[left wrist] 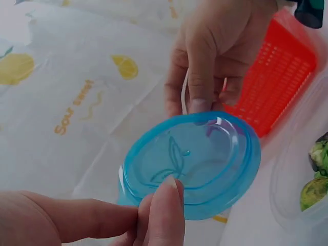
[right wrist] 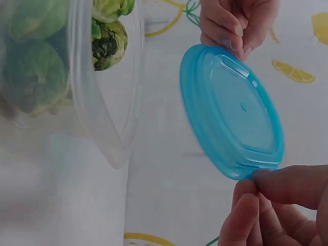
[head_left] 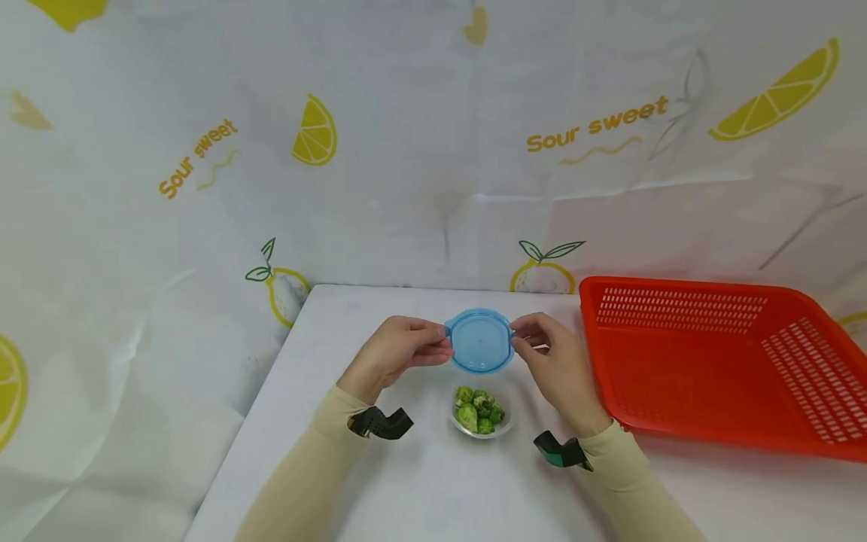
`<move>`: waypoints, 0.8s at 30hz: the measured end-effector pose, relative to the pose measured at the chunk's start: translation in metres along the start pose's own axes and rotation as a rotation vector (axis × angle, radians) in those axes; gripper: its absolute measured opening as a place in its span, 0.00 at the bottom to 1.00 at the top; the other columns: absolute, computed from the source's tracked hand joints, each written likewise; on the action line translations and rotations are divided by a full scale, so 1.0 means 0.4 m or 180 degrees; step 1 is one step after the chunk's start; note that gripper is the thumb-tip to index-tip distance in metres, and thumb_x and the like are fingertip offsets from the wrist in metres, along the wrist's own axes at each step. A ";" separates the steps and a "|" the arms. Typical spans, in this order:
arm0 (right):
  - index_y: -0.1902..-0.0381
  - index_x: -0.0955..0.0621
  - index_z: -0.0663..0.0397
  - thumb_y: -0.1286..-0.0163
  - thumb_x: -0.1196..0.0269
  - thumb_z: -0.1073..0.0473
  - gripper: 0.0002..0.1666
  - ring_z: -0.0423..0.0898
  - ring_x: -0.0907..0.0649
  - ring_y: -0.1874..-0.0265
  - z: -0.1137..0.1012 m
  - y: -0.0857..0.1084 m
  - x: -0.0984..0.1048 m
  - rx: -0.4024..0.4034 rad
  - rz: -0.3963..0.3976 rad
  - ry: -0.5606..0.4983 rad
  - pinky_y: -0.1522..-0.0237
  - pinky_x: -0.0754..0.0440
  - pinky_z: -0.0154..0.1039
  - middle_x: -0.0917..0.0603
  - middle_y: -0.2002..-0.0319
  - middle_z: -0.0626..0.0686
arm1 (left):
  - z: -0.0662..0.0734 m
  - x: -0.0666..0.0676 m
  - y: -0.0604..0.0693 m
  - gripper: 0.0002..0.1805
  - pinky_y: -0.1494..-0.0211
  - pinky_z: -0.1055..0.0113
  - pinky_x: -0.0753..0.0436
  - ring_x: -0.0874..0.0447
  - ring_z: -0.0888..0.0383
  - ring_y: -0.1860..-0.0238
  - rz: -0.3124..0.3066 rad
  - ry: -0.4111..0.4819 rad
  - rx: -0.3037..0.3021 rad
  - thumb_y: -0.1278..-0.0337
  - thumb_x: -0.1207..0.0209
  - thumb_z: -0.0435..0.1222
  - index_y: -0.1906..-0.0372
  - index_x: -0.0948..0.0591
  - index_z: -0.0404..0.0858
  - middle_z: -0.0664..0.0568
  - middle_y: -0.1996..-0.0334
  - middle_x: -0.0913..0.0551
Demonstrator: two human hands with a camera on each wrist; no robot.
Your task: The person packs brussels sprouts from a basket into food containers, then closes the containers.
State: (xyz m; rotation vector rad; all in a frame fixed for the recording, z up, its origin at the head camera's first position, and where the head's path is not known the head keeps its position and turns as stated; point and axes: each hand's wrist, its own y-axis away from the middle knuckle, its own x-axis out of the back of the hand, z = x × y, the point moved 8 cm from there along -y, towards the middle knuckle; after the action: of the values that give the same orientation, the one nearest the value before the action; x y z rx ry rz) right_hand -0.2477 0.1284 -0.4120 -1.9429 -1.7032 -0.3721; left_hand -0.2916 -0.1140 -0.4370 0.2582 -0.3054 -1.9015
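Both hands hold up a translucent blue lid (head_left: 481,341) by its opposite edges, above the table. My left hand (head_left: 406,349) pinches its left edge between thumb and fingers. At the right edge, my right hand (head_left: 552,361) pinches it in the same way. In the left wrist view the lid (left wrist: 192,164) is tilted, with a raised inner ring. Just nearer than the lid stands a clear round bowl (head_left: 463,429), apart from it. Several green Brussels sprouts (head_left: 479,408) lie inside the bowl. The right wrist view shows the bowl's rim (right wrist: 110,123) close up.
A large red plastic basket (head_left: 691,376) with perforated walls stands on the table to the right, close to the right forearm. Behind the white table (head_left: 406,489) hangs a white sheet (head_left: 406,188) printed with lemons and lettering.
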 end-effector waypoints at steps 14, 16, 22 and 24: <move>0.54 0.07 0.44 0.26 0.30 0.67 0.11 0.45 0.11 0.55 0.005 0.081 0.017 0.0271 -0.0424 -0.0058 0.49 0.09 0.31 0.09 0.54 0.47 | -0.037 -0.027 0.078 0.15 0.55 0.65 0.06 0.06 0.61 0.68 -0.0158 -0.0378 -0.0143 0.27 0.34 0.35 0.48 0.11 0.25 0.44 0.64 0.06; 0.55 0.07 0.43 0.25 0.30 0.67 0.12 0.45 0.11 0.55 0.005 0.087 0.018 0.0294 -0.0433 -0.0065 0.49 0.09 0.32 0.09 0.54 0.46 | -0.045 -0.028 0.079 0.15 0.55 0.64 0.06 0.06 0.61 0.68 -0.0156 -0.0456 -0.0112 0.28 0.32 0.35 0.46 0.12 0.27 0.43 0.63 0.06; 0.52 0.08 0.46 0.24 0.30 0.62 0.08 0.45 0.10 0.55 0.011 0.090 0.017 0.0186 -0.0459 -0.0073 0.49 0.07 0.40 0.09 0.51 0.49 | -0.062 -0.033 0.083 0.23 0.57 0.64 0.06 0.06 0.59 0.68 -0.0272 -0.0577 0.0054 0.32 0.29 0.33 0.35 0.17 0.32 0.44 0.63 0.06; 0.49 0.09 0.48 0.24 0.30 0.61 0.09 0.45 0.09 0.55 0.016 0.090 0.012 0.0060 -0.0523 -0.0104 0.50 0.06 0.40 0.09 0.49 0.51 | -0.063 -0.035 0.085 0.25 0.57 0.64 0.06 0.07 0.59 0.69 -0.0329 -0.0625 0.0075 0.33 0.29 0.32 0.34 0.17 0.32 0.45 0.63 0.06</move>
State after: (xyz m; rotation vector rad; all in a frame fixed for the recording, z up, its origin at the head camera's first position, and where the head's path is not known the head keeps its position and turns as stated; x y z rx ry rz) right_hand -0.2128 0.1337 -0.4221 -1.8101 -1.8869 -0.3843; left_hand -0.2486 -0.1140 -0.4491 0.1045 -0.4539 -2.0304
